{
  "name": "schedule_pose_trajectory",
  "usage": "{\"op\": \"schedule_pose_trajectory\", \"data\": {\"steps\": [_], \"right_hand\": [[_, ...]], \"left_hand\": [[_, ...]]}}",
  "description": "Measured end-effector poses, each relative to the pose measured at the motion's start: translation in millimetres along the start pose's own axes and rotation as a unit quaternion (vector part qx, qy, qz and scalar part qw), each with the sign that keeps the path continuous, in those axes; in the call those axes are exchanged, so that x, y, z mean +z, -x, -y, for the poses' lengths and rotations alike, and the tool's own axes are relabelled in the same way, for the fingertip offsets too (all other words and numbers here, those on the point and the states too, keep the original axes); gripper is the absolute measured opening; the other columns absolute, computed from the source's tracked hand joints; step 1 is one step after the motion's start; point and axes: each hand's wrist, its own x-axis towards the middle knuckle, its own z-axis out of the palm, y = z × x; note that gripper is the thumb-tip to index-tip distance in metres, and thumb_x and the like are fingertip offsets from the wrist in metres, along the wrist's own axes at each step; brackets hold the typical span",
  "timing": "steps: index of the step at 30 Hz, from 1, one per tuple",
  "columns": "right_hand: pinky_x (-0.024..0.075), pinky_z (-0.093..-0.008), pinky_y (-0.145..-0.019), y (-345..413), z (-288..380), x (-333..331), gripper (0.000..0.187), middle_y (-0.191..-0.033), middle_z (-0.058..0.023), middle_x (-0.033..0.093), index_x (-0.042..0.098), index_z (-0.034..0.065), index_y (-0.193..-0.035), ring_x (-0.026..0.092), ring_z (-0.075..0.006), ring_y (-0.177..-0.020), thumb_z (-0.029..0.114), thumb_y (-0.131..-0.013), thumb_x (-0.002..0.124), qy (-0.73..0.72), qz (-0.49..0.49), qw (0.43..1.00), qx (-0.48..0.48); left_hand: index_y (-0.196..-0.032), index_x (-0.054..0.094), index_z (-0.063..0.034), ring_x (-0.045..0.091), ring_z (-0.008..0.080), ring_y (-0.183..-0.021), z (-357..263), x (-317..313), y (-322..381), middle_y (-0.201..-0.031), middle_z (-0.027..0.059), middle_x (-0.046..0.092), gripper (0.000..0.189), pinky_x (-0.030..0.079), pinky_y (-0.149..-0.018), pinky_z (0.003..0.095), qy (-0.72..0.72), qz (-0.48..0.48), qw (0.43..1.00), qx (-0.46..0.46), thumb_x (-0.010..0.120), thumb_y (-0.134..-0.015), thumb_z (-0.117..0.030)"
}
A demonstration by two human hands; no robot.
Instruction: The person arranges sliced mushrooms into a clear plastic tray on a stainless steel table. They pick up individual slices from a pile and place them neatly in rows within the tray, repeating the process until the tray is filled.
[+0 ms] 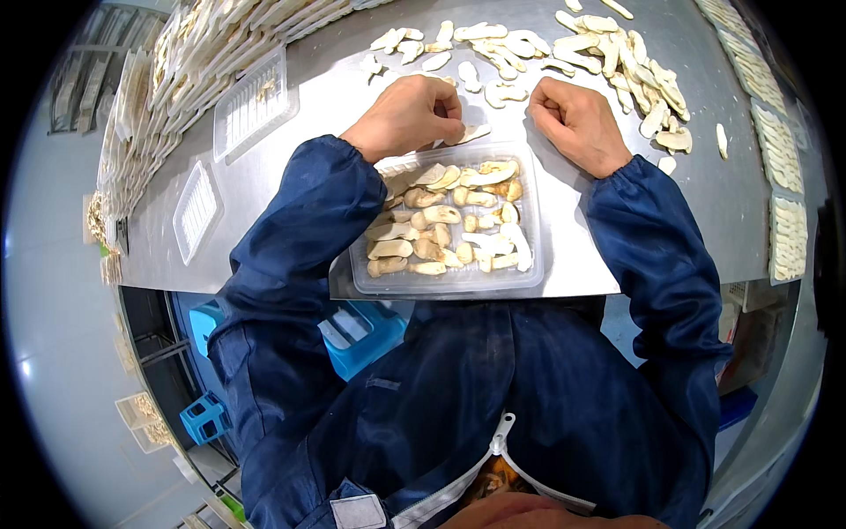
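Note:
A clear plastic tray [534, 264] lies on the metal table in front of me, holding rows of pale and brown-edged mushroom slices [441, 213]. Above its far edge, my left hand [415, 114] pinches one end of a mushroom slice [476, 133] between thumb and finger. My right hand [576, 124] rests beyond the tray's far right corner with its fingers curled inward. Whether anything is inside those fingers is hidden. Loose mushroom slices [505, 92] lie just past both hands, and a larger heap of slices [628, 63] is right of centre.
Tall stacks of filled trays [198, 66] stand at the far left. Nearer are an open plastic tray with a few scraps [254, 106] and a smaller tray [196, 213]. Filled trays [776, 149] line the right edge. Blue plastic stools [370, 344] stand below the metal table [264, 178].

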Motion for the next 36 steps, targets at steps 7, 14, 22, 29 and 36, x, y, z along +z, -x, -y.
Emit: {"op": "schedule_pose_trajectory", "data": {"steps": [7,14,22,29,36], "right_hand": [[0.0460,-0.0344,-0.056,-1,2,-2,0.016,-0.066,-0.0092,0.064,0.064,0.0030,-0.083,0.059,-0.0222,-0.056,0.018,-0.089,0.061,0.010,0.001,1.000,0.013],[0.0461,-0.0339,-0.056,0,1,-2,0.017,-0.065,-0.0087,0.063,0.064,0.0030,-0.083,0.058,-0.0211,-0.055,0.018,-0.090,0.061,0.010,-0.004,1.000,0.005],[0.0462,-0.0345,-0.057,-1,2,-2,0.018,-0.066,-0.0096,0.063,0.063,0.0026,-0.083,0.059,-0.0219,-0.057,0.019,-0.090,0.060,0.010,0.007,1.000,0.001],[0.0462,-0.0353,-0.057,-1,3,-1,0.017,-0.067,-0.0100,0.063,0.063,0.0031,-0.084,0.060,-0.0237,-0.058,0.019,-0.090,0.060,-0.003,0.004,1.000,0.014],[0.0409,-0.0302,-0.053,2,-1,-6,0.012,-0.064,-0.0071,0.057,0.061,0.0012,-0.086,0.051,-0.0152,-0.056,0.012,-0.089,0.061,-0.006,-0.001,1.000,0.007]], "left_hand": [[-0.084,0.066,-0.0011,0.059,0.0148,-0.067,-3,3,-1,-0.074,0.0056,0.064,0.015,0.049,-0.062,0.0273,-0.123,-0.006,0.988,0.090,0.076,-0.080,-0.011],[-0.082,0.068,-0.0018,0.057,0.0097,-0.063,1,-6,-5,-0.073,0.0018,0.066,0.008,0.047,-0.056,0.0246,0.049,0.053,0.997,-0.033,0.073,-0.082,-0.008],[-0.084,0.071,-0.0006,0.062,0.0122,-0.067,-4,-21,13,-0.075,0.0065,0.070,0.010,0.050,-0.064,0.0265,0.035,-0.015,0.998,0.056,0.072,-0.079,-0.009],[-0.086,0.068,0.0023,0.058,0.0149,-0.067,-30,3,30,-0.075,0.0072,0.064,0.010,0.050,-0.065,0.0280,-0.071,0.068,0.993,0.069,0.072,-0.081,-0.005],[-0.088,0.069,0.0002,0.056,0.0120,-0.066,-29,5,37,-0.077,0.0060,0.062,0.009,0.046,-0.060,0.0277,-0.081,-0.068,0.983,0.152,0.072,-0.082,-0.006]]}}
